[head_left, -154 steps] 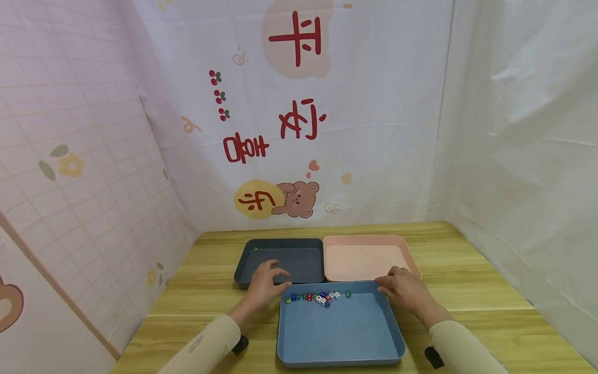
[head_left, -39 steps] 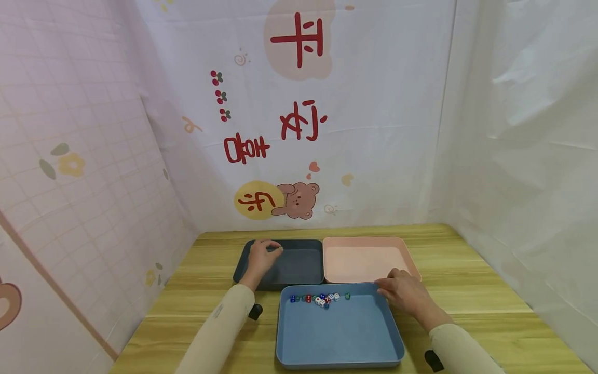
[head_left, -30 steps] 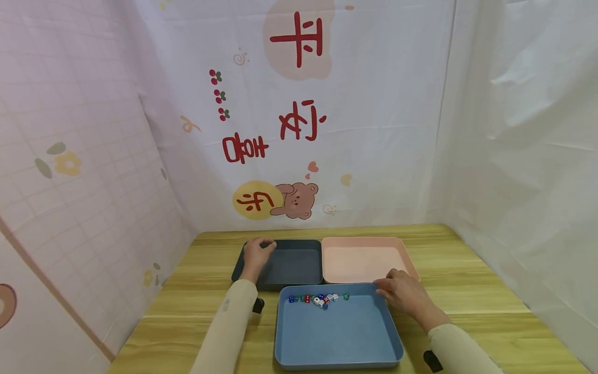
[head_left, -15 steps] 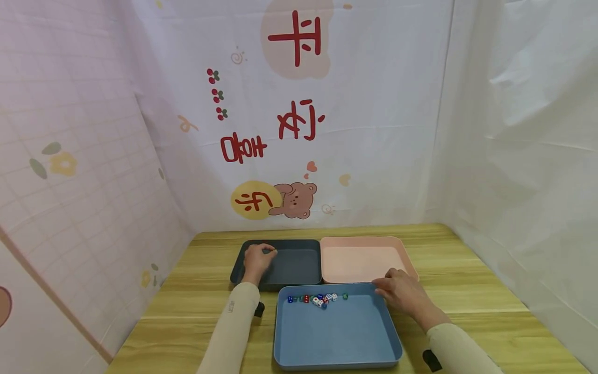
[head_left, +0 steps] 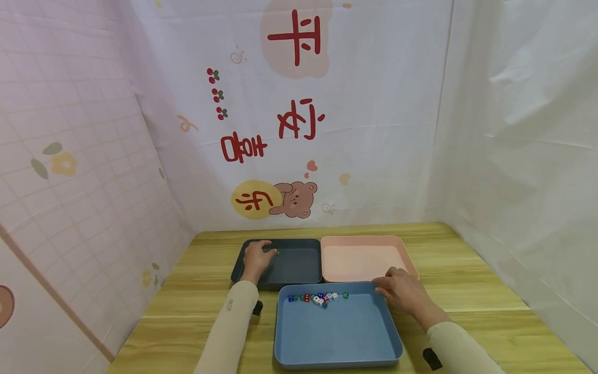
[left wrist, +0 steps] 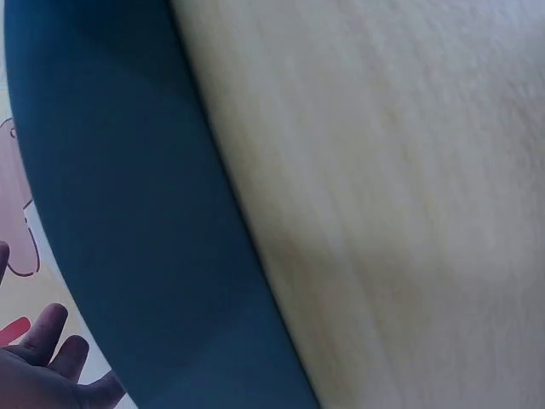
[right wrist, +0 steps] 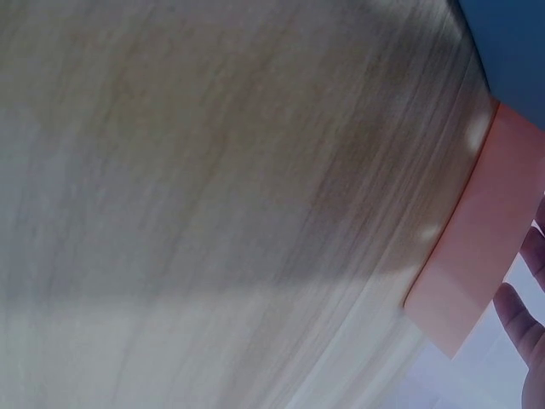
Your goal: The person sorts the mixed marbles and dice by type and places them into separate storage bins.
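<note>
Green piece (head_left: pixel 277 253) beside left hand (head_left: pixel 256 259), fingers apart; head view only, dark tray (left wrist: pixel 145 204) blocking left wrist's; right hand's (head_left: pixel 404 292) grip unclear.

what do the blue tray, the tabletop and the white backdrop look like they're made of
The blue tray looks like matte plastic, from its even colour and smooth rounded corners, though coated metal is possible. The tabletop seems to be wood or wood-print laminate, given its streaky yellowish grain. The white backdrop is probably printed fabric or plastic sheet, as it shows creases.
</note>
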A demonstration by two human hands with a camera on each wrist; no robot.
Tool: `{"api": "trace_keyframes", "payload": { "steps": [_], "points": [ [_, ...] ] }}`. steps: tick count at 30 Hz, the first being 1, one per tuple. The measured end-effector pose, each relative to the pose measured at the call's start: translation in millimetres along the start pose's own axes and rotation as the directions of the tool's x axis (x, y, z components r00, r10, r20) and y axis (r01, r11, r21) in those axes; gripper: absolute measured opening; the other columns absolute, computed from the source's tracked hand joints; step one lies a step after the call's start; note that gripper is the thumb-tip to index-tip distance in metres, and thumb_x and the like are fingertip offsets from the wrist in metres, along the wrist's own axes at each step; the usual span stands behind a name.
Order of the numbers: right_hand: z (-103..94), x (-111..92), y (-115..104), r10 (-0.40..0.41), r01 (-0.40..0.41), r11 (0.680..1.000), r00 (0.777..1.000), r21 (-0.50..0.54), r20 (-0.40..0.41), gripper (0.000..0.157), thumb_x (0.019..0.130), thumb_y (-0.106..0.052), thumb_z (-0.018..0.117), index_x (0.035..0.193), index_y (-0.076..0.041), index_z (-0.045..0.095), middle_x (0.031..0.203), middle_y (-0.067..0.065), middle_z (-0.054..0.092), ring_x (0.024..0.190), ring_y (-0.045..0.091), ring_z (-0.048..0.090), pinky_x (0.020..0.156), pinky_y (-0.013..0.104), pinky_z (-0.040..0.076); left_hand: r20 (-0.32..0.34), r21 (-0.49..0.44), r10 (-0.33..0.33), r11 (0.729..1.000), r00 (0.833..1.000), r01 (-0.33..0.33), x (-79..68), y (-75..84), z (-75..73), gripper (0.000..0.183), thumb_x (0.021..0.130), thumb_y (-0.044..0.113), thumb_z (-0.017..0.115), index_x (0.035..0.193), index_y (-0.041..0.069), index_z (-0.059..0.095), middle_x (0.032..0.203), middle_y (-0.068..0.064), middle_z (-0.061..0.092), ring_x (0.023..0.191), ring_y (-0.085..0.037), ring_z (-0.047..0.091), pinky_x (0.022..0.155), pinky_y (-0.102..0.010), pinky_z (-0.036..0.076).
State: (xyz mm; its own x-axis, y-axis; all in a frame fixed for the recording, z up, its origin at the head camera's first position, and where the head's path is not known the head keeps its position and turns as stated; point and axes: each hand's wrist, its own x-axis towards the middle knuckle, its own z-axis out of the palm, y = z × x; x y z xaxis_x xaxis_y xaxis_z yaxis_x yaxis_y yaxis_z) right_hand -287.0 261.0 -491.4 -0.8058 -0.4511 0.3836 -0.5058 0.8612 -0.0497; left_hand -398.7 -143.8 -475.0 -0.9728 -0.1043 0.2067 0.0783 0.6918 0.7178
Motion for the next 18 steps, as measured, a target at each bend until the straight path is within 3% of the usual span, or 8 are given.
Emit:
{"api": "trace_keyframes", "payload": {
  "steps": [12,18],
  "points": [
    [1.1,-0.6,1.1,0.000,0.000,1.000,1.000,-0.008,-0.013,0.021,0.090,-0.024,0.074,0.110,-0.019,0.077,0.087,0.001,0.059,0.078,0.021,0.058,0.066,0.037,0.051,0.016,-0.050,0.005,0.999,1.000,-0.004,-1.2,4.9,-4.1,0.040,0.094,0.024,0.070,0.129,0.006,0.066,0.139,-0.021,0.050,0.133,-0.043,0.037,0.109,-0.062,0.028],
    [0.8,-0.6,1.0,-0.001,0.001,1.000,1.000,-0.011,-0.004,0.021,0.090,-0.025,0.073,0.109,-0.019,0.077,0.087,0.001,0.059,0.078,0.021,0.058,0.066,0.037,0.052,0.043,-0.082,0.054,0.995,0.998,-0.050,-1.7,9.8,-4.2,0.038,0.093,0.025,0.072,0.127,0.007,0.068,0.134,-0.019,0.054,0.133,-0.042,0.039,0.108,-0.059,0.033]
  ]
}}
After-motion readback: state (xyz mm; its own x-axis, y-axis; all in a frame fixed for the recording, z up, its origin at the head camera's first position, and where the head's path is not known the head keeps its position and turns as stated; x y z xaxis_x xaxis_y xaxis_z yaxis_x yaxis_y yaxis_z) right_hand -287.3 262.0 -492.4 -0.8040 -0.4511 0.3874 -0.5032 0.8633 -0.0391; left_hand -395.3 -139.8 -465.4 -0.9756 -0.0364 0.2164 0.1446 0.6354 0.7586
